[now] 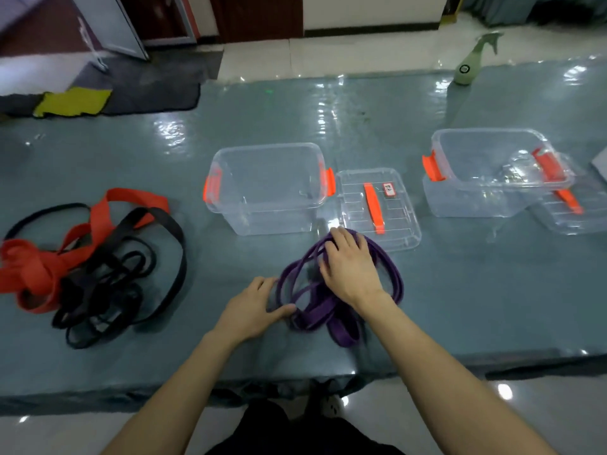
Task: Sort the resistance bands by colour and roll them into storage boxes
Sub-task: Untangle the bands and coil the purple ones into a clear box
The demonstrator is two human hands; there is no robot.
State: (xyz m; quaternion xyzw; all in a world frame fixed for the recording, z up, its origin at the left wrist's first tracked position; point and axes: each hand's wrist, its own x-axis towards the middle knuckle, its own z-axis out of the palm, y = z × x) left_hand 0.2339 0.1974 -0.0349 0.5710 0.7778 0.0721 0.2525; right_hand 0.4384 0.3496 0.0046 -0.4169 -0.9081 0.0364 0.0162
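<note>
A bundle of purple resistance bands [320, 311] lies in loose overlapping loops on the grey-blue worktop [460, 290], low in the centre of the frame and just in front of the near boxes. The right hand [349, 264] lies palm down on top of the loops, fingers spread and reaching toward the far side of the bundle. It seems to press rather than grip, though the fingertips are blurred and I cannot tell whether any hook under a strand. The left hand [253, 307] rests flat on the worktop just left of the bundle, fingers relaxed, thumb stretched out and touching the nearest purple loop.

At the left of the frame, well apart from the purple bundle, red bands [36, 267] and black bands [179, 257] lie tangled together in one heap, the red ones mostly on the far left and the black ones looping out to the right.

Behind the hands, in the middle of the frame, a clear storage box [266, 188] with orange side latches stands upright, nothing visible in it. Its lid [377, 208], with an orange handle and a small label, lies flat just to its right, the near corner close to the purple loops. At the right, another clear box [492, 159] sits askew on top of a third box [460, 201], with a second lid [565, 218] beside them.

A pale green spray bottle [466, 64] stands at the far edge, upper right. On the floor at upper left a yellow cloth [72, 101] lies on a dark mat [147, 87].
</note>
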